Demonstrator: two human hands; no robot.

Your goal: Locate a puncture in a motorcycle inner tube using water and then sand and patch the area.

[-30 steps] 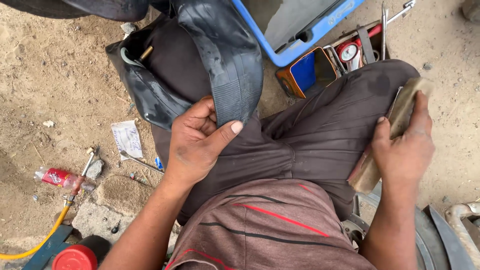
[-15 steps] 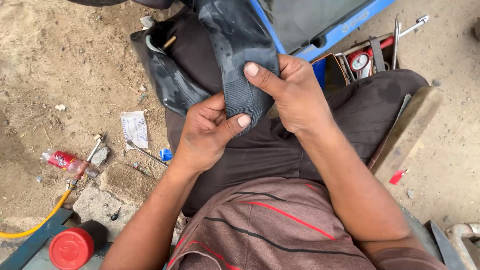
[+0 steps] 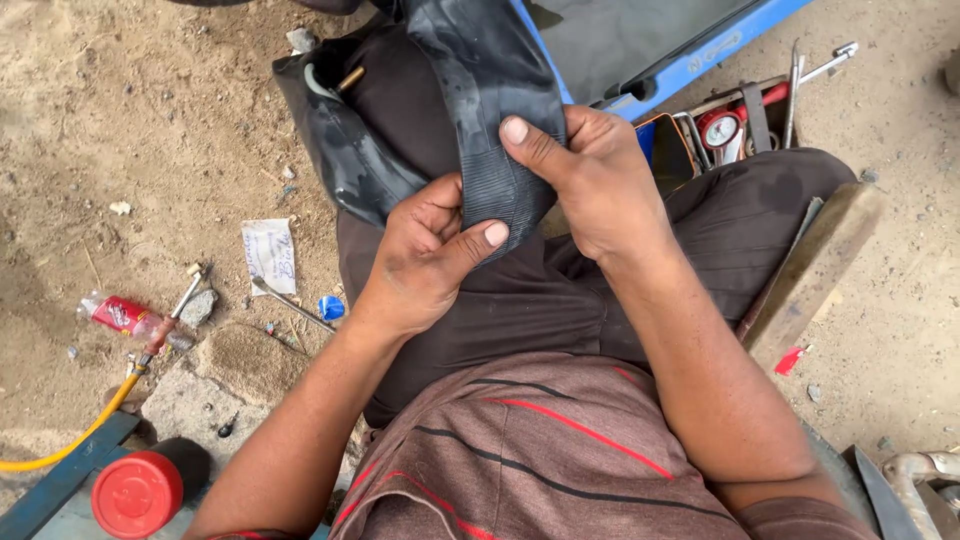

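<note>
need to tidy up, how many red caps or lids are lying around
1: a red round lid at the bottom left, on the blue frame beside the yellow hose. Others may be hidden in the tool tray or under the black inner tube.

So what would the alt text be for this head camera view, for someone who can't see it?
Seen from above, a seated person's left hand and right hand pinch a black rubber inner tube draped over the lap. A wooden block rests beside the right thigh; a small bottle lies on the sandy ground.
</note>
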